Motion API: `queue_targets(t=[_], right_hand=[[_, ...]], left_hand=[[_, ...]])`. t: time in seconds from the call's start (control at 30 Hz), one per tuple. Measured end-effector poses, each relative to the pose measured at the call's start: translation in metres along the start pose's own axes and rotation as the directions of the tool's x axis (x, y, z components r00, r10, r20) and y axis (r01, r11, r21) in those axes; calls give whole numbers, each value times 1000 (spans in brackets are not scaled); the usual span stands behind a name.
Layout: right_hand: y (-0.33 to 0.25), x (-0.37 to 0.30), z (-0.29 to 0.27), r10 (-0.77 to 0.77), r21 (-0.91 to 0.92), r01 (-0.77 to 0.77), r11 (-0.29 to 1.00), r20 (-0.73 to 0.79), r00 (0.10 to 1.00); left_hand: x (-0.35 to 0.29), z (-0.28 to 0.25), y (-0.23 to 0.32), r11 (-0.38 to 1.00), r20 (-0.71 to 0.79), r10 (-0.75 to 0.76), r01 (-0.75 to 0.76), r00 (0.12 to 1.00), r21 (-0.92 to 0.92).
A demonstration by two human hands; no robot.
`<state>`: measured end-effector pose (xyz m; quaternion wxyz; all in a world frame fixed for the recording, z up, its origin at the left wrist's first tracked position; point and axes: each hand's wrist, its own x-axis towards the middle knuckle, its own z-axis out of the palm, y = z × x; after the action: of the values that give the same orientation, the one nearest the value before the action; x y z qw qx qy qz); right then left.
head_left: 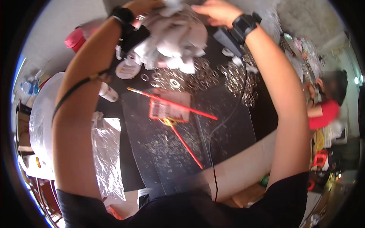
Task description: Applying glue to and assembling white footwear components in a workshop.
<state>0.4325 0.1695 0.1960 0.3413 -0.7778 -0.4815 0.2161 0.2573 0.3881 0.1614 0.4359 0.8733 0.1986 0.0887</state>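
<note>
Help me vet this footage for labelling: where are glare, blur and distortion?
Head view: glare streaks the crinkled plastic; head view: the white pieces and a co-worker's red sleeve look blurred; head view: fisheye bends the room's edges near a black rim.

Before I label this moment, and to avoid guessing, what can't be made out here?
Head view: left hand, its grip cut off by the top edge.
Head view: right hand, its contact with the white pieces lost in blur.
Head view: co-worker, hand details too small and blurred.
</note>
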Motion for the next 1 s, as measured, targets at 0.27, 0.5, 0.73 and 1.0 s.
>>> queue_targets(t=[0.27, 0.5, 0.73, 1.0], right_hand=[[14, -123, -78, -40, 20, 37, 999, 184, 982], [75, -167, -88, 160, 214, -169, 962, 56, 985], [70, -81, -64, 63, 158, -61, 986, -12, 998], [21, 84, 19, -85, 291, 21, 956, 209, 974]], left_hand=[[18, 12, 6, 739, -158, 377, -194, 913, 646], [-1, 29, 33, 908, -282, 222, -93, 933, 409], [-14, 33, 46, 962, -281, 118, -40, 952, 270], [-22, 42, 45, 860, -282, 391, -239, 876, 452]])
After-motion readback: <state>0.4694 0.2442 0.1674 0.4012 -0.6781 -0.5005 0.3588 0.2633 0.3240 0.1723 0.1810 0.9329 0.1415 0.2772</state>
